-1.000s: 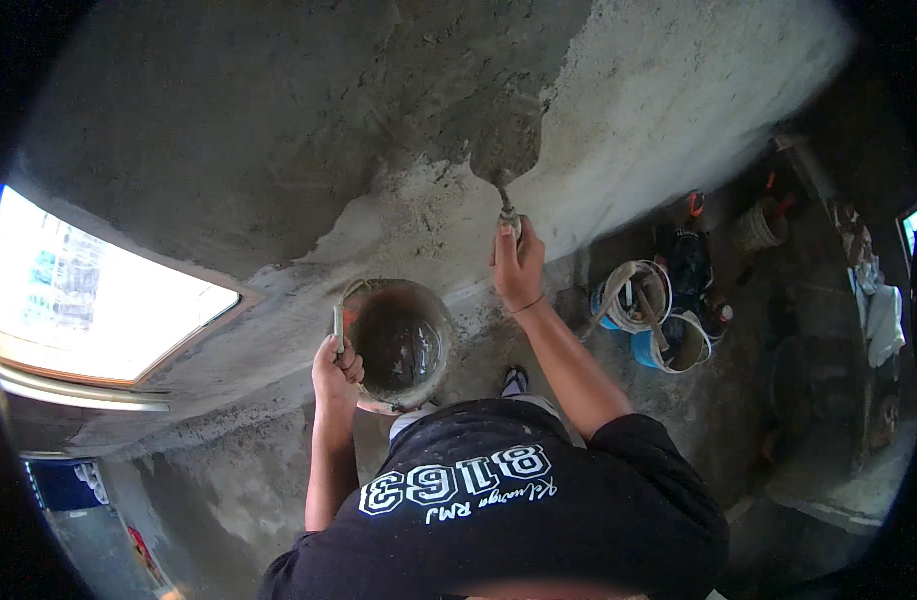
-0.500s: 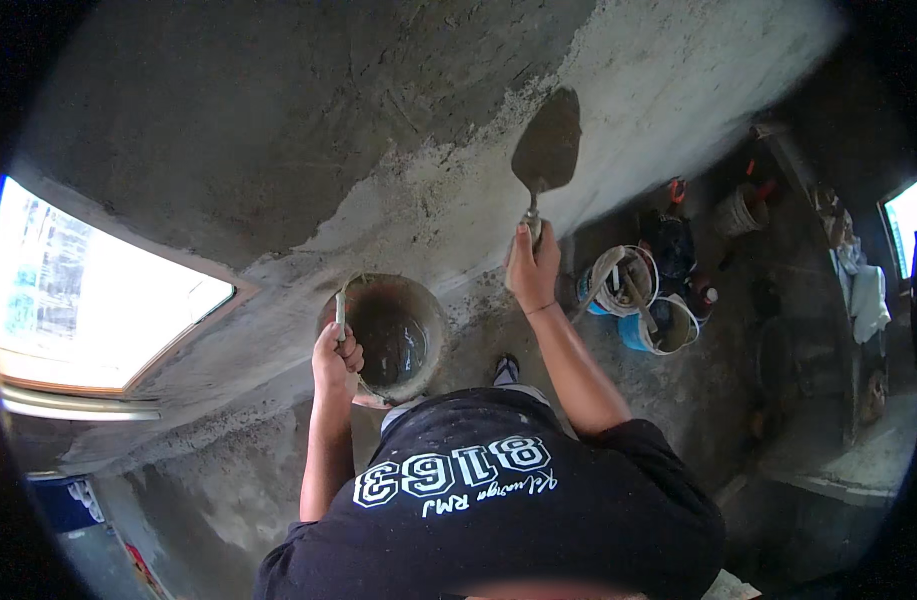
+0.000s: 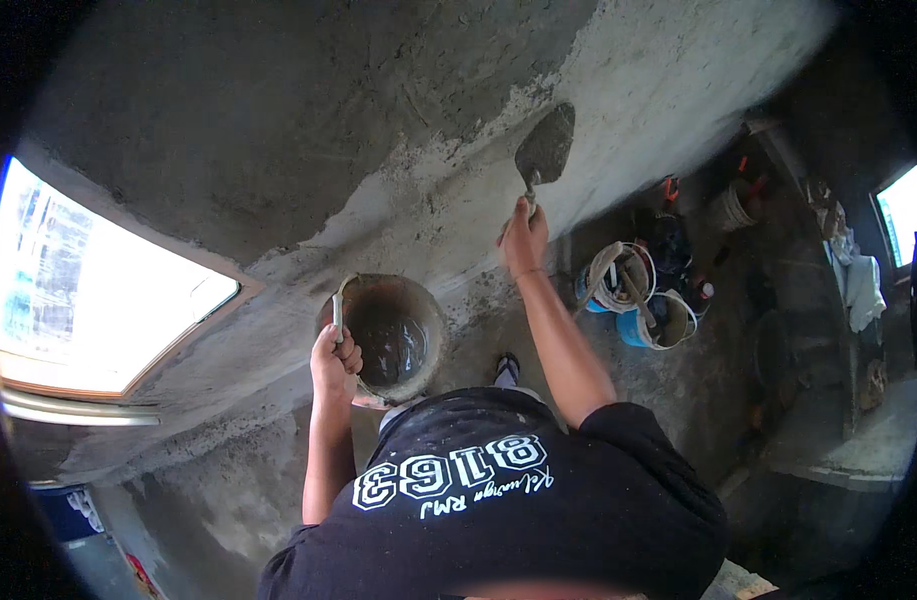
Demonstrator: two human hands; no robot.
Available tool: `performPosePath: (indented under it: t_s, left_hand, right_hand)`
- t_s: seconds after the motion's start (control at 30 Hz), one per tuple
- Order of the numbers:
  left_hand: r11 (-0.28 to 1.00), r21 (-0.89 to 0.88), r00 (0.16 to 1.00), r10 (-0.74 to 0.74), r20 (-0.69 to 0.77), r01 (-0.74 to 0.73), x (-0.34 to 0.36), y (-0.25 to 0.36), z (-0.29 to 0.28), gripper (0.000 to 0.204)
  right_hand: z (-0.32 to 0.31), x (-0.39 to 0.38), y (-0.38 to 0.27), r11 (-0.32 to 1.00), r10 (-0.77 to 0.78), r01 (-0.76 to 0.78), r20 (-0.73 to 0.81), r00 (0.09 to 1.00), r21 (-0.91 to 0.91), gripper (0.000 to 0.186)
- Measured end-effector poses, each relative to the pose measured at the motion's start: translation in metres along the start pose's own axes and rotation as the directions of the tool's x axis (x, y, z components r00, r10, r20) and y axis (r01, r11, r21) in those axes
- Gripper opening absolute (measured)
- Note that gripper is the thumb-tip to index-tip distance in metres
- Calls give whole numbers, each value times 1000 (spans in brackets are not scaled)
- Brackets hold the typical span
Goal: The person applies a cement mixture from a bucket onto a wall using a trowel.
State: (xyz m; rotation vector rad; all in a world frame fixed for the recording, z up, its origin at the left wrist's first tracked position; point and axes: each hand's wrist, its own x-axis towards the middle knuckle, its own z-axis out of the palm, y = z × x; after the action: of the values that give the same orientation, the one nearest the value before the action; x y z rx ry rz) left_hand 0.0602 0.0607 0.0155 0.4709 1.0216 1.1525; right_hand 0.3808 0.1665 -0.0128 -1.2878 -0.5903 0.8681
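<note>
A pointed trowel (image 3: 546, 147) with a broad grey blade is held by its handle in my right hand (image 3: 524, 240), whose fingers are closed. Its blade is at the plaster wall (image 3: 618, 130), just below the ragged edge of the darker wet plaster (image 3: 278, 110); whether it touches cannot be seen. To the left, my left hand (image 3: 335, 362) is wrapped round the pale grip of the handle at the side of a round bucket (image 3: 428, 350). Wet grey mortar (image 3: 393, 350) lies inside the bucket, which is close in front of my body.
On the floor to the right, a white bucket (image 3: 585, 290) holding tools stands beside a blue-and-white bucket (image 3: 633, 332). Another pail (image 3: 735, 208) stands farther back near the wall. A bright window (image 3: 108, 290) opens on the left. My sandalled foot (image 3: 508, 368) shows beneath me.
My right hand and the trowel have come slightly down and left, with the blade turned a little along the wall. The left hand and bucket have hardly moved.
</note>
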Motion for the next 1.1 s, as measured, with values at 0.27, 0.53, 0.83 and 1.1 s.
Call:
performPosePath:
  t_s: [0.27, 0.53, 0.83, 1.1]
  left_hand:
    - [1000, 0, 1000, -16, -2, 16, -3, 4, -3, 21]
    - [1000, -7, 1000, 8, 1, -8, -7, 6, -11, 21]
    - [1000, 8, 998, -1, -63, 2, -8, 5, -5, 22]
    - [1000, -29, 1000, -6, 21, 7, -2, 15, -7, 18]
  right_hand:
    - [37, -13, -18, 832, -346, 394, 192, 919, -390, 33]
    - [-1, 5, 12, 929, -65, 53, -22, 998, -366, 40]
    - [31, 4, -14, 643, -477, 478, 175, 861, -598, 38]
    - [-34, 14, 6, 999, 52, -53, -53, 997, -10, 31]
